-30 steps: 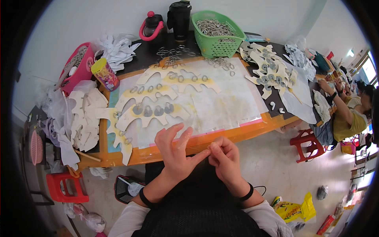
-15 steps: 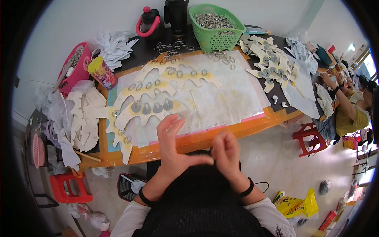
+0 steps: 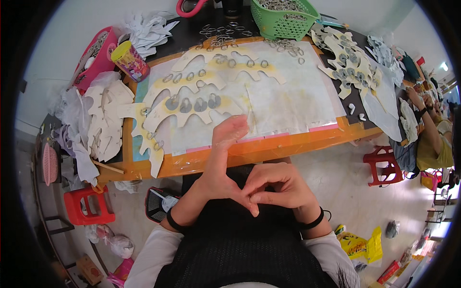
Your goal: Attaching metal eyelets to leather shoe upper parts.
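The cream cut-out (image 3: 193,111) nearest the hands lies flat on the white sheet (image 3: 288,108), beyond the left hand's fingers; four grey ovals sit along it. Neither hand touches it. The left hand (image 3: 217,177) is held in front of the table edge, fingers raised and bent, thumb extended. The right hand (image 3: 283,185) has its thumb and forefinger brought together at the left thumb; whether a small item is between them cannot be determined.

The sheet bears yellowish stains and covers the middle of the dark table (image 3: 189,36). Orange tape (image 3: 269,146) runs along the near edge. Loose metal rings (image 3: 223,32) lie at the far side, near a green basket (image 3: 288,29) filled with similar rings. On the left stand a pink basket (image 3: 98,65) and a canister (image 3: 130,62) with a yellow lid; a stack of cream pieces (image 3: 108,117) lies nearer. On the right is a pile of cut-outs (image 3: 345,62).

On the pale floor (image 3: 331,192), one red stool (image 3: 89,206) stands at left, another (image 3: 384,165) at right. A co-worker (image 3: 434,141) occupies the far right.
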